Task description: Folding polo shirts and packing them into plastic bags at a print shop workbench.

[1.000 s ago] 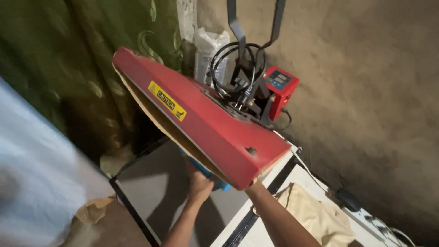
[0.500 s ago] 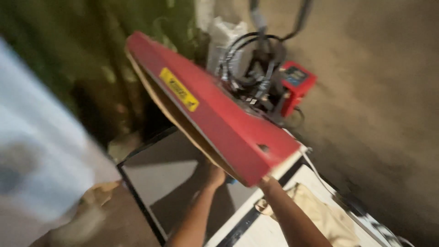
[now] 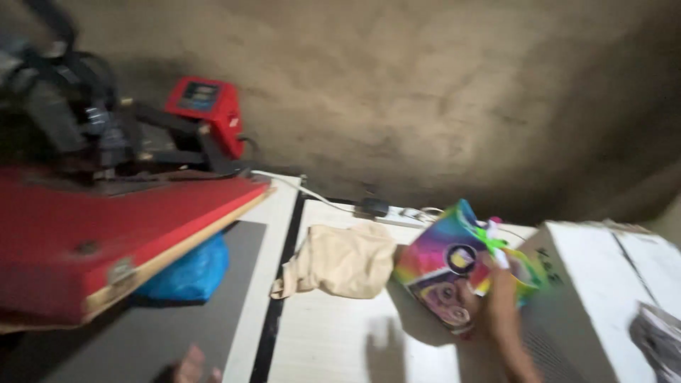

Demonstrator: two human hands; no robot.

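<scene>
- Gripping with the right hand (image 3: 500, 312), the person holds a brightly printed, multicoloured sheet (image 3: 454, 266) at its near right corner; the picture is blurred, so the fingers cannot be told one from another, but they close on the sheet's edge.
- That sheet stands tilted up off the white table (image 3: 340, 340), right of the middle of the scene, its printed face turned toward the left and its far corner the highest.
- Only the fingertips of the left hand (image 3: 193, 365) show, at the near edge of the frame over the dark grey lower pad (image 3: 177, 312) of the press; whether they are spread or curled cannot be told, and they seem to hold nothing.
- On the left, the red upper plate (image 3: 106, 227) of the heat press is raised and tilted, with a blue cloth (image 3: 188, 273) lying on the grey pad beneath it.
- Behind the plate, far left, sits the red control box (image 3: 206, 106) with black cables and arms around it.
- A crumpled beige cloth (image 3: 340, 259) lies on the table between the press and the printed sheet, touching or almost touching the sheet.
- A white power strip (image 3: 397, 216) lies along the far edge of the table by the brown wall.
- A white box (image 3: 603, 298) stands at the right, just beside the right hand.
</scene>
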